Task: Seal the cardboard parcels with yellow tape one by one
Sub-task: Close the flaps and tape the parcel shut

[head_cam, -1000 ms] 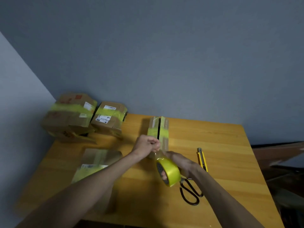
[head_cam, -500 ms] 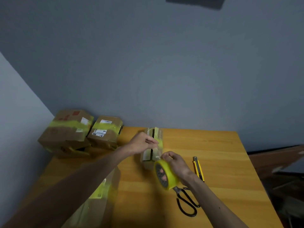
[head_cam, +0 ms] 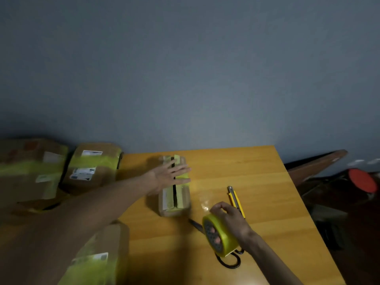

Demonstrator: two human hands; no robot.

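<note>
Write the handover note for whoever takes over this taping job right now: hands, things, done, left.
Left hand: flat, fingers spread, pressing on the small parcel mid-table.
Right hand: grips the yellow tape roll, fingers through its core, just right of that parcel.
Utility knife and scissors lie on the table by the right hand.
Done: the far-left parcel, labelled parcel and near parcel carry yellow bands.
Left: the small parcel shows yellow strips beside a dark centre line. I cannot tell whether it is sealed, so check it, probably tape it, then cut.
</note>
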